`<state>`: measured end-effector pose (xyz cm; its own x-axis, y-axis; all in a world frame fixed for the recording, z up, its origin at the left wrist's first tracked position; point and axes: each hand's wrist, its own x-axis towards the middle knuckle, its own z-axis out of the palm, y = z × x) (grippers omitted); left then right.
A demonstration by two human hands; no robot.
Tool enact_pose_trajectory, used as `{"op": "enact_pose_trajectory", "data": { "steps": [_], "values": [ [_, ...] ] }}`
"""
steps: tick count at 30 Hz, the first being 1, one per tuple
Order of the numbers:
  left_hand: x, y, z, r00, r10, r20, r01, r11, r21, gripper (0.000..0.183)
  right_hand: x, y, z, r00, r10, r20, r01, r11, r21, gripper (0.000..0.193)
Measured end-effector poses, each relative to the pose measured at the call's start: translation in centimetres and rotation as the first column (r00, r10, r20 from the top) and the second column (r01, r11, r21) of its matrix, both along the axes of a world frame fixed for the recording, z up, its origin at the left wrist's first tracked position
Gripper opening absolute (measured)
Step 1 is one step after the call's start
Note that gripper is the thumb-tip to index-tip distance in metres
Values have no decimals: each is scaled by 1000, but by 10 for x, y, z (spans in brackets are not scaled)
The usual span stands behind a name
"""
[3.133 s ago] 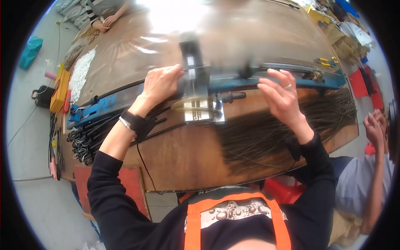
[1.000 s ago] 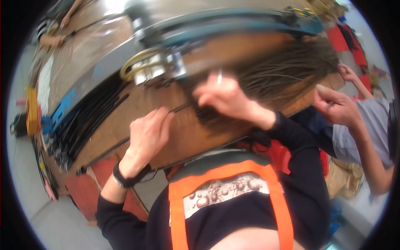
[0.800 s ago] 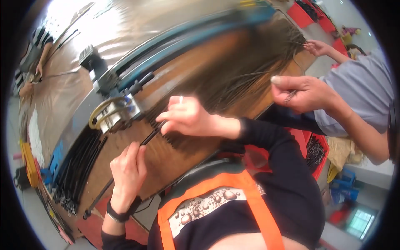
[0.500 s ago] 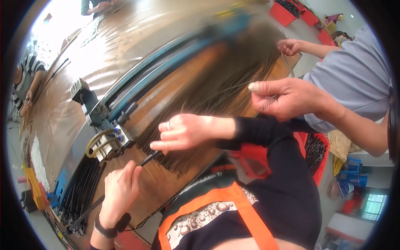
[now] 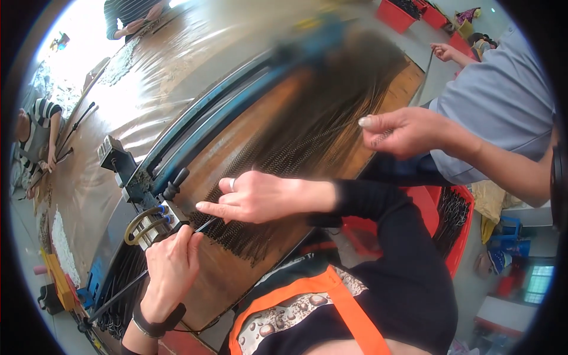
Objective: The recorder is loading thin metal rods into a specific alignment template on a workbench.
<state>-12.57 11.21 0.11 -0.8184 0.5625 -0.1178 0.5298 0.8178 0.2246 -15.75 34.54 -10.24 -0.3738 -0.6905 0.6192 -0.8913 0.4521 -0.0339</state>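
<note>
My left hand (image 5: 171,260), a dark band at its wrist, is closed around a thin black rod (image 5: 121,297) just below the clamp head (image 5: 155,222). The rod slants up to the right, with a knob at its lower end. Beyond my left fingers its narrow upper part (image 5: 206,225) reaches my right hand (image 5: 254,198). That hand is closed around this end, index finger stretched out and a ring showing; its thumb is hidden. Beneath my right hand lie many long dark coil springs (image 5: 236,234), spread over the wooden table (image 5: 278,251).
A blue rail machine (image 5: 219,109) crosses the table behind the clamp head. More black rods (image 5: 127,266) lie left of my left hand. At right, a co-worker's hand (image 5: 408,131) pinches a coil spring. A red crate (image 5: 464,236) stands beside my right arm.
Both my hands have shifted slightly; the right one moved left, closer to the left hand, and its index finger straightened. The co-worker's far hand has moved away to the right.
</note>
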Motion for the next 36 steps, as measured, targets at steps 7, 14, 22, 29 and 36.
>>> {"op": "enact_pose_trajectory", "data": {
  "steps": [7, 14, 22, 29, 36],
  "values": [
    [-26, -12, 22, 951, -72, -300, 105, 990, 98, 13, -53, 35, -15, 996, -85, 4, 74, 849, -524, 55],
    [-69, -3, 26, 892, -251, -376, 228, 968, -106, 36, -63, 85, 2, 872, -396, 286, 480, 805, -348, 46],
    [-71, 20, 15, 895, -252, -369, 291, 955, 54, 26, -74, 109, 9, 859, -497, 120, 501, 771, -392, 42],
    [-55, 3, 20, 916, -208, -343, 224, 975, 7, 26, -72, 84, -3, 886, -454, 98, 455, 808, -374, 44],
    [-38, -31, 27, 867, -79, -492, 145, 985, 98, 27, -44, 33, 29, 964, -173, 201, 242, 886, -395, 37]
  ]
}}
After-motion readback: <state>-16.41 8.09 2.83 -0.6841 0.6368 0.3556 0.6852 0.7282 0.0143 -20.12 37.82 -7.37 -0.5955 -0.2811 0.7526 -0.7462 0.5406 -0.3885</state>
